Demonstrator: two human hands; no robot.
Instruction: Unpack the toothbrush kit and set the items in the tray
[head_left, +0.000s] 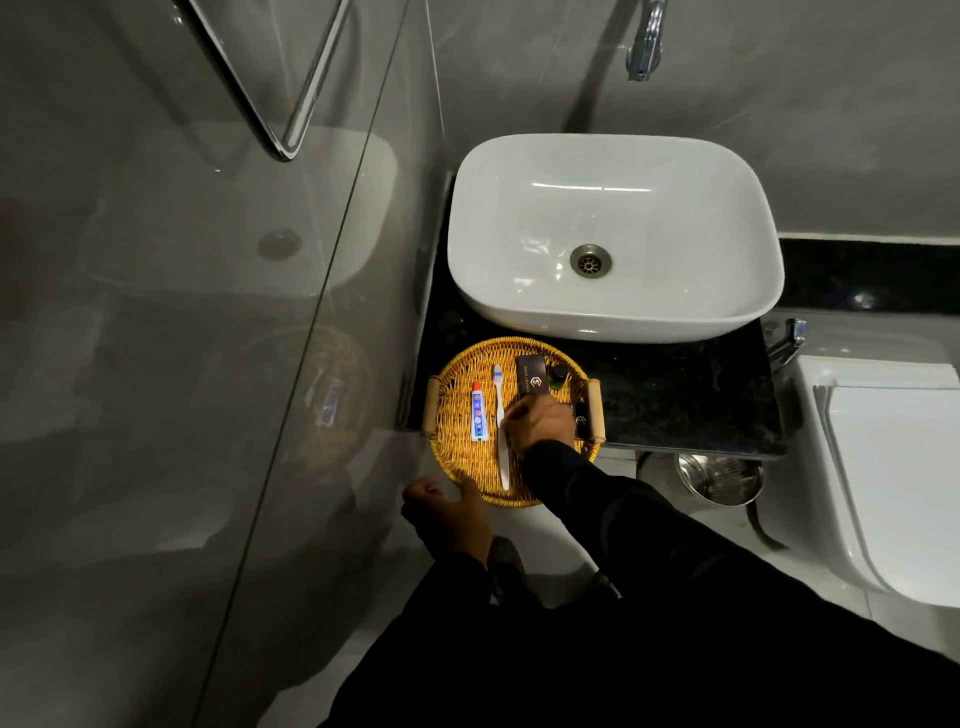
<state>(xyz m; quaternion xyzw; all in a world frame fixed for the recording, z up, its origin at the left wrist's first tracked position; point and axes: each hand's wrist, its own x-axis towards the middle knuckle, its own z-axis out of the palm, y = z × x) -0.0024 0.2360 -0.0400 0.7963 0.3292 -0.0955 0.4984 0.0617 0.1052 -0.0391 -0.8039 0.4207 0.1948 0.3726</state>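
Dark sleeves fill the bottom of our view, and from them our two hands reach toward the wicker tray (457, 410) sitting on the black tabletop (675, 395) in front of the white basin (613, 234).

Starting at the left, our left hand (452, 512) hovers just off the tray's near rim, fingers loosely curled with nothing in them. Inside the tray, the small toothpaste tube (479, 413) lies flat, cap pointing away from us. Just beside it to the right lies the white toothbrush (500, 426), bristles at the far end and handle running back toward us. Our right hand (540, 422) rests over the tray's middle, its fingers touching the toothbrush handle; whether they pinch it or only nudge it we cannot tell. Beyond the knuckles sits a dark box (532, 375), with a small dark bottle (560, 375) next to it and another dark item (581, 421) partly hidden at the right.

We judge the kit largely unpacked, with both pieces already in the tray. The toothbrush should feel light and stiff, best taken at mid-handle and kept clear of the bristles. The tube looks light and soft, so a gentle hold across its flat body suits it better than a squeeze. On the woven surface, neither should slide much.
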